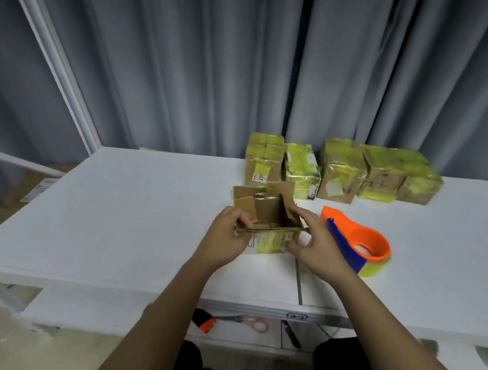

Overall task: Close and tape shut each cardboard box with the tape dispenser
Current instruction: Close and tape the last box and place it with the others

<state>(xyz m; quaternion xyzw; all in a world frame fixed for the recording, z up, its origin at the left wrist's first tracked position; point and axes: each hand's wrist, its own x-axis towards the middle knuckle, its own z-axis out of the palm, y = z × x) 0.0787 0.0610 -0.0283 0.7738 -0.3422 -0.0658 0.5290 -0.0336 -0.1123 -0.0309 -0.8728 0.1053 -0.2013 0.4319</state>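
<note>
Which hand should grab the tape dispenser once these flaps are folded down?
The right hand. The tape dispenser lies on the table just to that hand's right, almost touching it. The left hand holds the box at its far side, so it can probably keep the flaps down.

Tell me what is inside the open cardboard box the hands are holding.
Only brown cardboard walls and flaps show inside the open box. Its bottom is hidden by the near flap, which the left hand and right hand grip, so whether it holds anything cannot be told.
</note>
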